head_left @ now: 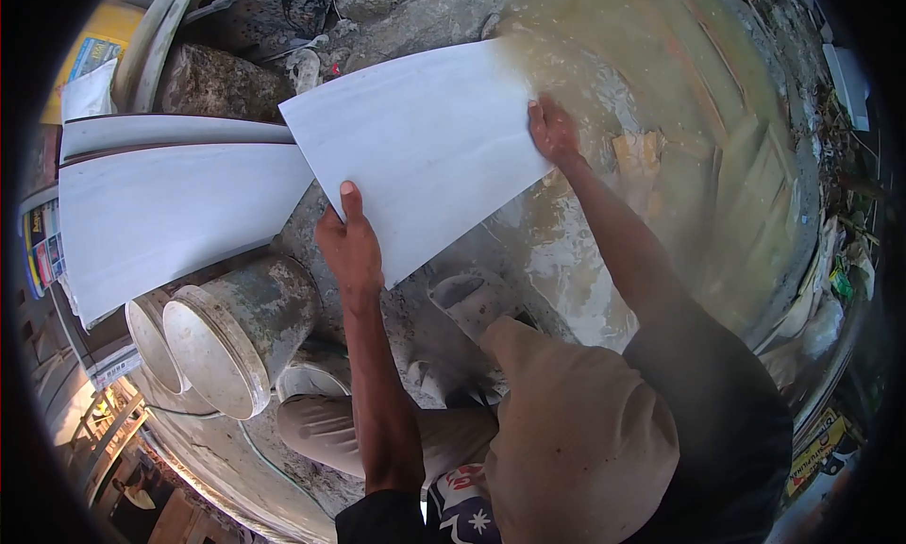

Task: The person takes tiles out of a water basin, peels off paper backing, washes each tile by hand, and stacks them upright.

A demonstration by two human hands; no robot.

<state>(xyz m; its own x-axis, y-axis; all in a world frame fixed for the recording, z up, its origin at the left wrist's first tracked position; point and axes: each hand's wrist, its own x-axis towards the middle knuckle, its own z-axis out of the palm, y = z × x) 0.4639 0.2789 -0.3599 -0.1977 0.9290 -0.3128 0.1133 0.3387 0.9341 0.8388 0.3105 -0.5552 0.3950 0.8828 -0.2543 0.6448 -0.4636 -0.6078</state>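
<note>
White panel [425,152] in narrow two-handed grip [354,249] [555,134]

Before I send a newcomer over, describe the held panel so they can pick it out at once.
Start from the broad pool of murky, brownish water on the view's right side. At its left edge, a white panel stretches between the left hand and the right hand. Unlike the similar panels farther left, this one has both hands on it.

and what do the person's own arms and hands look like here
The left hand and right hand are ungloved, the forearms bare, with no watch or bracelet showing at either wrist. The dark sleeves end near the elbows.
</note>
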